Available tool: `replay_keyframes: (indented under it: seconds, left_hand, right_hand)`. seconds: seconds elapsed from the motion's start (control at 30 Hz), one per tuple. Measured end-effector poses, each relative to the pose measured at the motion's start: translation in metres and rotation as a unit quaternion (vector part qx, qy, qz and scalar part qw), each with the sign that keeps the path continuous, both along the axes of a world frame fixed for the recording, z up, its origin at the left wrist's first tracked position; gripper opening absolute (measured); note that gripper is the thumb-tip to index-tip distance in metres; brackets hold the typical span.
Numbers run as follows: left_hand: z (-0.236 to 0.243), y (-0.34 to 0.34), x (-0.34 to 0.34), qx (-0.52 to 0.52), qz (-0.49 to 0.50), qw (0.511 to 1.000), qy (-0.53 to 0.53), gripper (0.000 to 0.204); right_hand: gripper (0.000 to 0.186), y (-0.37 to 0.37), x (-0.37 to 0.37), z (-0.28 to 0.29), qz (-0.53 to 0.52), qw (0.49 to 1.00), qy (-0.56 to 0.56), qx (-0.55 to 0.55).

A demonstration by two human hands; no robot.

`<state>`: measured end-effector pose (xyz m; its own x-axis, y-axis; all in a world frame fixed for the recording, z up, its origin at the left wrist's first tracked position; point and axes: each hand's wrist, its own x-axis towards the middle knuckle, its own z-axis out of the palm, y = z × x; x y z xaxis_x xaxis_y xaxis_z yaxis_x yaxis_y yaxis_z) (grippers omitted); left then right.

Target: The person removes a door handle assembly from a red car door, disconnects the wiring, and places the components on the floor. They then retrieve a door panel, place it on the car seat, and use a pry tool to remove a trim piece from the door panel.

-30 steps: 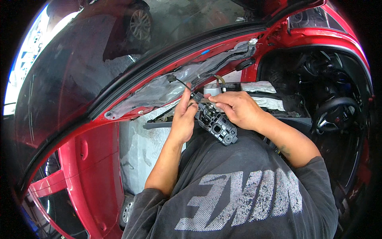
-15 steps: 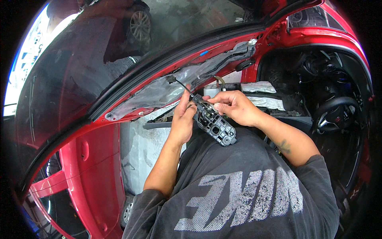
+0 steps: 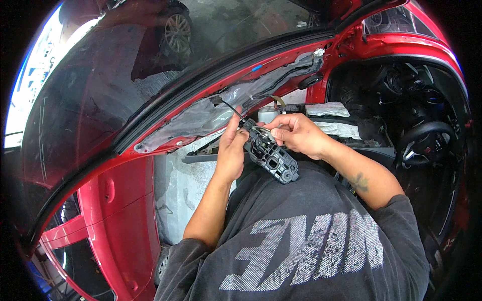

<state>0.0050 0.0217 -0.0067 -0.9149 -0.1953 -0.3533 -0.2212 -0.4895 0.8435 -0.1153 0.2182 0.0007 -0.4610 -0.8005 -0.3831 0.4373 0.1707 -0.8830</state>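
Between my hands, in front of my body, is a dark grey plastic car door handle assembly (image 3: 273, 159) with a ribbed, hollow frame. A thin black cable (image 3: 231, 108) runs from its upper end to the opened red car door (image 3: 281, 61). My left hand (image 3: 232, 149) is closed around the upper left side of the assembly, its index finger stretched up along the cable. My right hand (image 3: 297, 134) pinches at the assembly's upper right side with thumb and index finger. Whatever small part lies between those fingertips is hidden.
Grey plastic sheeting (image 3: 201, 118) lines the door's inner side. Behind my hands stand a white container (image 3: 267, 114) and a black panel bearing white packets (image 3: 329, 109). The steering wheel (image 3: 427, 145) is at right; another red car (image 3: 118, 210) stands at left.
Both hands stay at nearly the same place on the assembly. My right fingers have shifted slightly; the view has moved a little.
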Motion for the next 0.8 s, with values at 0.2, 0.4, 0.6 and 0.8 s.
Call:
replay_keyframes:
  seconds: [0.2,0.4,0.6,0.8]
  left_hand:
    - [-0.02,-0.002,0.003,-0.087,-0.009,0.996,-0.004,0.074]
    - [-0.019,-0.002,-0.002,-0.079,-0.004,0.997,0.0,0.074]
    - [-0.019,0.009,0.001,0.007,0.032,0.999,0.032,0.075]
    - [-0.002,0.009,-0.004,0.059,0.023,0.997,0.05,0.076]
  right_hand:
    - [0.023,-0.001,0.008,0.034,0.023,0.876,0.474,0.092]
    - [0.016,-0.005,0.004,0.023,0.01,0.916,0.395,0.064]
    - [0.019,-0.013,0.0,-0.008,-0.044,0.986,0.163,-0.009]
    - [0.028,0.024,-0.01,0.005,-0.032,0.996,0.083,-0.003]
